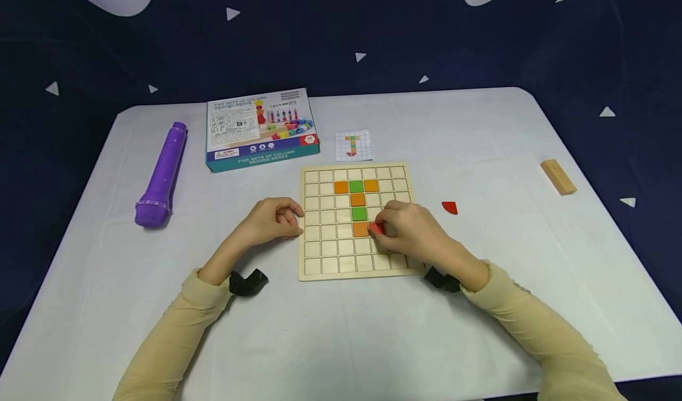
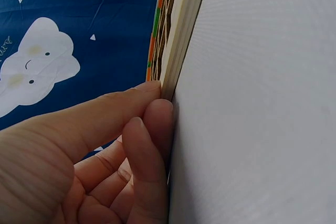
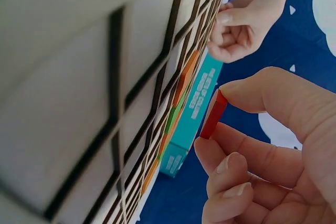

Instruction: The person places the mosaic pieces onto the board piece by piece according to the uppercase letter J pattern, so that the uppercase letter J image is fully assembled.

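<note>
My right hand (image 1: 412, 228) pinches a red tile (image 3: 214, 115) between thumb and fingertip, over the wooden grid board (image 1: 328, 266). In the head view the tile is just right of the lowest orange tile (image 1: 360, 229); whether it touches the board is unclear. An upper row holds an orange tile (image 1: 341, 188), a green tile (image 1: 356, 186) and another orange tile (image 1: 371, 185); orange and green tiles continue downward from its middle. My left hand (image 1: 273, 218) holds the board's left edge with thumb and fingertips, other fingers curled.
A red quarter-round tile (image 1: 450, 207) lies right of the board. Behind the board is a pattern card (image 1: 354, 146) showing a coloured figure. A teal box (image 1: 261, 130) and a purple microphone (image 1: 161, 176) lie left; a wooden block (image 1: 558, 177) lies far right.
</note>
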Tool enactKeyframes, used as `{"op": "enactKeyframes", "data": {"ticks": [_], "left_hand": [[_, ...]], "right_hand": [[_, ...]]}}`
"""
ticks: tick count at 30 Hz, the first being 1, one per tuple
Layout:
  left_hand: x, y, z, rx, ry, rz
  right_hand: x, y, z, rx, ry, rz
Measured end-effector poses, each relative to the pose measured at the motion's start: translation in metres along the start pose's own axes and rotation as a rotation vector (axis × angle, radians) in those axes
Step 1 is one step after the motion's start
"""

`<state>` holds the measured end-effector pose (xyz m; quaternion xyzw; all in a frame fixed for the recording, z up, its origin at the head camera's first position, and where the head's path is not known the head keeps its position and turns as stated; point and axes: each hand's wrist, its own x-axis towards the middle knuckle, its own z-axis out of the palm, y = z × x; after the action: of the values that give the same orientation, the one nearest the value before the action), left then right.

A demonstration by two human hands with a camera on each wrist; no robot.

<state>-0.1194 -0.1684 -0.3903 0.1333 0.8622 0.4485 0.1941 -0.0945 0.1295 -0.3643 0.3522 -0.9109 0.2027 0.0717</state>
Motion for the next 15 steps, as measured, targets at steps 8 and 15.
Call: {"op": "enactKeyframes", "data": {"ticks": [8, 15], "left_hand": [[-0.001, 0.001, 0.000, 0.005, 0.000, -0.011], [-0.001, 0.003, 0.000, -0.003, -0.002, -0.023]], "right_hand": [[0.004, -0.013, 0.009, -0.001, 0.000, -0.038], [0.008, -0.025, 0.016, 0.017, -0.050, -0.054]]}}
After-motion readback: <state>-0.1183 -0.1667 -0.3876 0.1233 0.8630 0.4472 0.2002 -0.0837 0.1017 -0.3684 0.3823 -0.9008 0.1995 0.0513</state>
